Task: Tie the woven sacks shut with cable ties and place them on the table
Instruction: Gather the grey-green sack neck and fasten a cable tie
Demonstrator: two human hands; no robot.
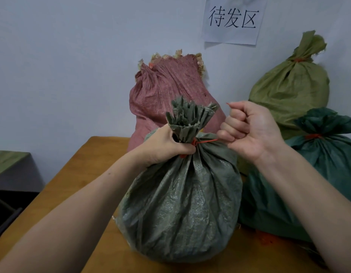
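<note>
Standing beyond the left edge of the wooden bench (82, 174) is a low grey unit (11, 168) with an olive-green top, and dark shapes lie below it that are too dim to identify. The left hand (166, 146) reaches in from the lower left. Its fingers (183, 149) are curled tight round the gathered neck of the grey-green sack (182, 203), just under the frayed, pleated mouth that fans upward. This sack sits upright on the bench near its front edge, full and rounded. A red cable tie (206, 141) circles the neck right at the left hand's grip, and its free tail runs taut to the right. Behind the sack, against the pale wall, a pink sack (170, 89) leans at the back edge of the bench with its top bunched. The right hand (249, 131) is closed into a fist, fingers (233, 125) wrapped round the tail of the cable tie, whose red tip pokes out above the knuckles. On the wall above hangs a white paper sign (232, 18) with three handwritten characters. Toward the back right corner an olive sack (292, 85) stands with a red tie at its neck. In front of it, touching the grey-green sack's right side, sits a dark green sack (328, 154), also cinched with a red tie. Orange-red flecks (266, 239) lie on the bench by its base.
</note>
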